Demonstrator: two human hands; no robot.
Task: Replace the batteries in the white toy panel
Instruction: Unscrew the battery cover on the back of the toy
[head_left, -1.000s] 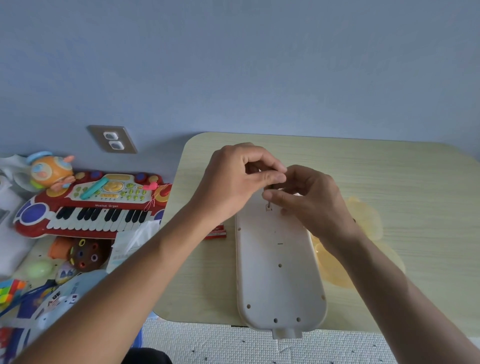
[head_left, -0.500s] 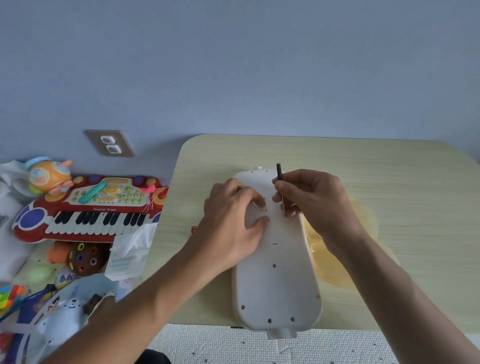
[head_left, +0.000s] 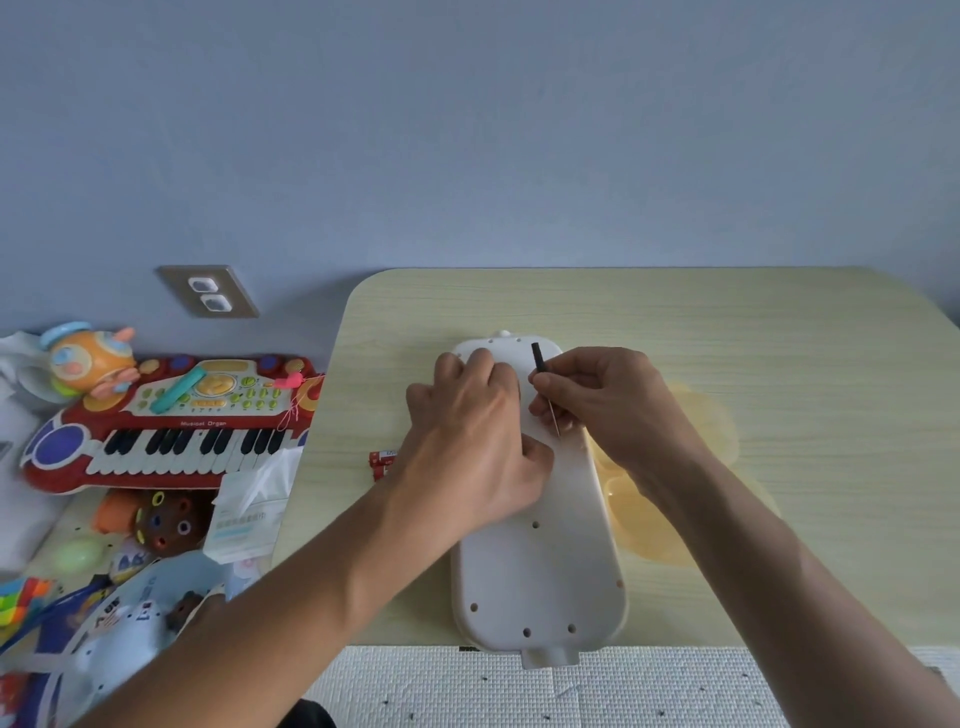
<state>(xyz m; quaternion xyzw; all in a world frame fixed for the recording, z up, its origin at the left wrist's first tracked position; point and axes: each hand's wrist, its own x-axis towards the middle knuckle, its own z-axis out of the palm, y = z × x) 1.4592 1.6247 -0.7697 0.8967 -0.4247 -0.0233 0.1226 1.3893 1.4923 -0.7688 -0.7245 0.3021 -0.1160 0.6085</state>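
The white toy panel (head_left: 540, 571) lies back side up on the pale wood surface (head_left: 727, 322). Its long axis runs from the far side toward the person, and a small tab at the near end hangs over the surface edge. The left hand (head_left: 467, 441) lies flat on the far half of the panel, fingers curled down. The right hand (head_left: 602, 405) pinches a thin screwdriver (head_left: 545, 387), tip on the panel. Behind and to the right the surface is free. Red batteries (head_left: 379, 462) lie just left of the panel.
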